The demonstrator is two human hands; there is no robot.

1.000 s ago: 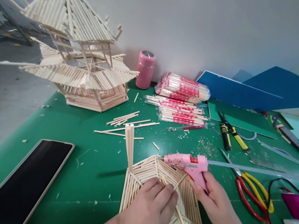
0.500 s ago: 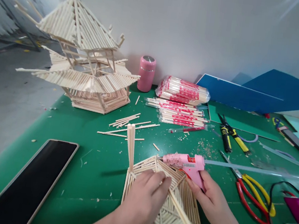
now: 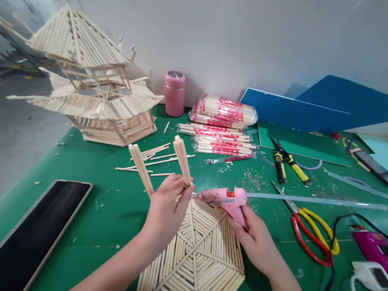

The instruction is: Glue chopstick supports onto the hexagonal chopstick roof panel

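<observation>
My left hand [image 3: 170, 208] pinches a short bundle of wooden sticks [image 3: 182, 159] near its lower end, holding it nearly upright at the far corner of a flat polygonal stick panel [image 3: 197, 255]. Another stick bundle [image 3: 141, 168] rises, tilted, from the panel's left corner, its foot hidden behind my left hand. My right hand [image 3: 256, 237] is closed around the handle of a pink hot glue gun [image 3: 225, 197]. The gun's nozzle points left, close to the panel's far corner. A long clear glue stick [image 3: 315, 200] sticks out of its back.
A stick-built pagoda model [image 3: 97, 90] stands at the back left, beside a pink flask [image 3: 174, 93]. Packaged chopsticks [image 3: 225, 111] lie behind the panel. Red-and-yellow scissors-like pliers [image 3: 311, 232], wire strippers [image 3: 286, 162] and a power strip [image 3: 378, 251] lie right; a phone [image 3: 30, 233] lies left.
The bundle in my left hand went from slanting toward me to nearly upright at the panel's far corner. My left hand moved away from me. The view shifted slightly.
</observation>
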